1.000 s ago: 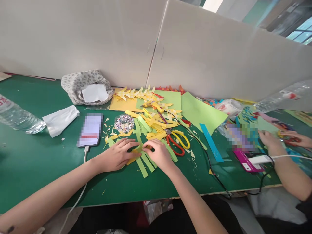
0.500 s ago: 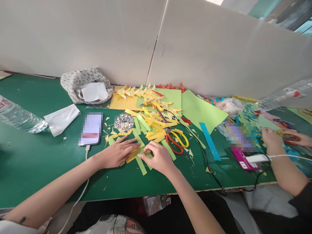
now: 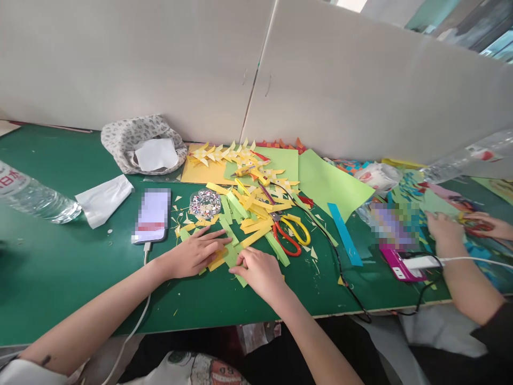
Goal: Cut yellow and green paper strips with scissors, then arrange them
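Green bench (image 3: 60, 267) strewn with paper scraps: left hand (image 3: 195, 252) lies flat, fingers spread, on yellow-green paper strips (image 3: 224, 256), right hand (image 3: 260, 270) pinching their edge, scissors (image 3: 290, 232) nearby

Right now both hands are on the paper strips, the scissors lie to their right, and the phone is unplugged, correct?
Not quite. The head view shows the phone plugged into a white cable. The left hand and right hand do rest on the paper strips, scissors right.

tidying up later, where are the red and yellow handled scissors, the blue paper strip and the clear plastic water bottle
red and yellow handled scissors (image 3: 292, 235), head view, on the handle loops
blue paper strip (image 3: 345, 234), head view, mid-length
clear plastic water bottle (image 3: 36, 199), head view, on its body
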Tool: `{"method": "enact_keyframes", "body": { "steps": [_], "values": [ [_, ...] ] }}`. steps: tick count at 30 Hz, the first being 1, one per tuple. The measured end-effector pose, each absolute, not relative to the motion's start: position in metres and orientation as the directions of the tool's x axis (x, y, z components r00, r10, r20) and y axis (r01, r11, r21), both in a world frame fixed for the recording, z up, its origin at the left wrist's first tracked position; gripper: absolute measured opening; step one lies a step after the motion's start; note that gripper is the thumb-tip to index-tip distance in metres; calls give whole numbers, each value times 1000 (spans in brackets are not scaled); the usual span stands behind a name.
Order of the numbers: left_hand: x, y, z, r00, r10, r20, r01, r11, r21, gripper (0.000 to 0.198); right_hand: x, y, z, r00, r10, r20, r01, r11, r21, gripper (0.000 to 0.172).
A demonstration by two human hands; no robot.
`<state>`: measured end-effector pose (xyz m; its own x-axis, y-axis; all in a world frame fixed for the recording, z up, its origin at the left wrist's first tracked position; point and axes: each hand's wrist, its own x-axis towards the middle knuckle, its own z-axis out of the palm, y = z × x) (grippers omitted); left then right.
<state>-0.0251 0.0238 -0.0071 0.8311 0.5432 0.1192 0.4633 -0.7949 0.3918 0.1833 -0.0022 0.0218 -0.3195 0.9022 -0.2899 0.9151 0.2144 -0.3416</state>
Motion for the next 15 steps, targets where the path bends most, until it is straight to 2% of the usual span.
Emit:
{"method": "enact_keyframes", "body": {
  "steps": [4, 10, 15],
  "values": [
    [-26, 25, -8, 829, 548, 108, 471, -790, 394, 33, 185, -1, 21, -291, 905, -310, 928, 189, -320, 26],
    [-27, 24, -6, 827, 545, 138, 453, -791, 411, 24, 185, -2, 20, -262, 916, -305, 931, 156, -331, 24],
    [-27, 23, -5, 830, 538, 147, 454, -805, 382, 17, 174, -17, 20, -254, 940, -229, 950, 198, -240, 9]
  ]
}}
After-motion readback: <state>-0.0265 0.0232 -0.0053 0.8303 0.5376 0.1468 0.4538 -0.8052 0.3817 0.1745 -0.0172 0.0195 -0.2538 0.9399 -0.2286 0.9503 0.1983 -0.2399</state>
